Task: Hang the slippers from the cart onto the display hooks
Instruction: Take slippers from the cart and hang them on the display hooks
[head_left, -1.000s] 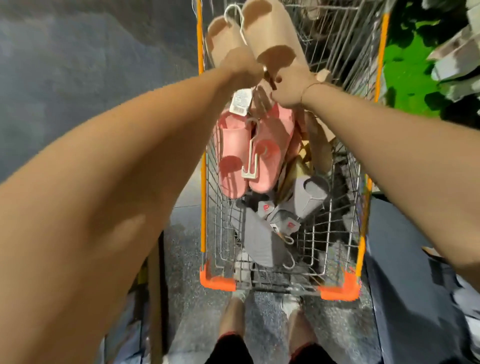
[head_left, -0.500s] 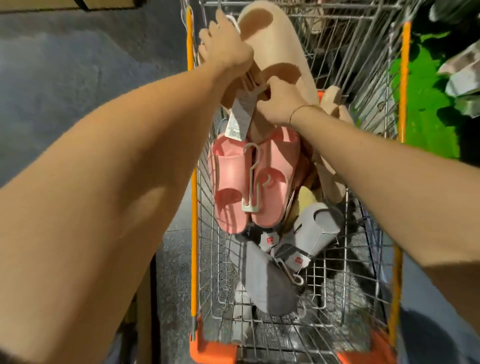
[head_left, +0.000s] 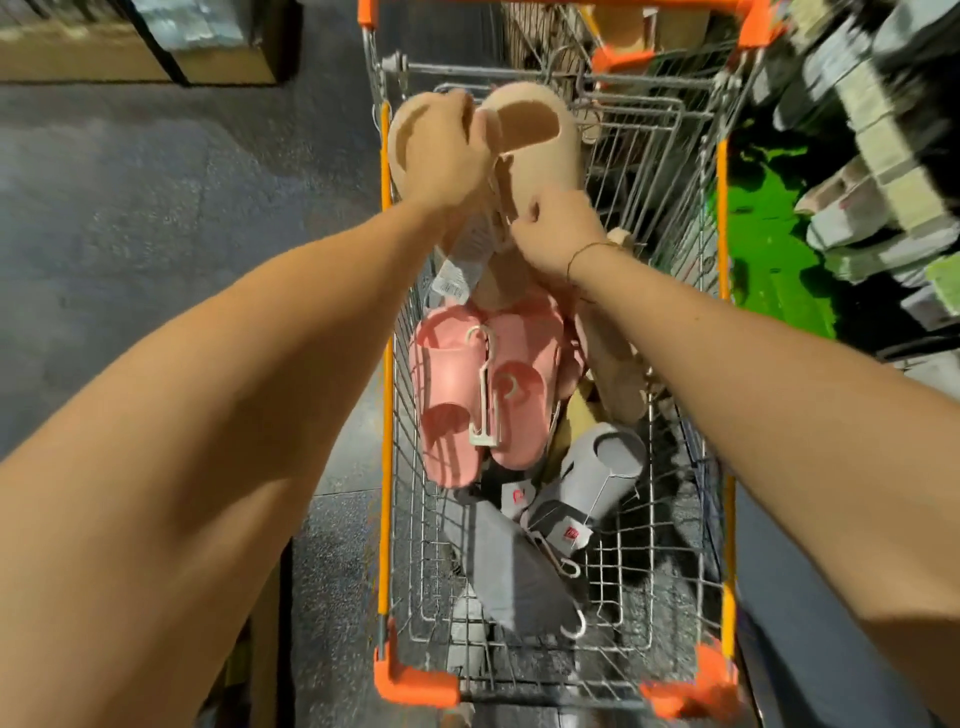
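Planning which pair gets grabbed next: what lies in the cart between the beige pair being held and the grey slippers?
In the head view, the pink slippers on a white hanger lie between the beige slippers and grey slippers.

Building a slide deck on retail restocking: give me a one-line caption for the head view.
Both hands, left and right, grip a beige slipper pair above a wire cart holding pink and grey slippers.
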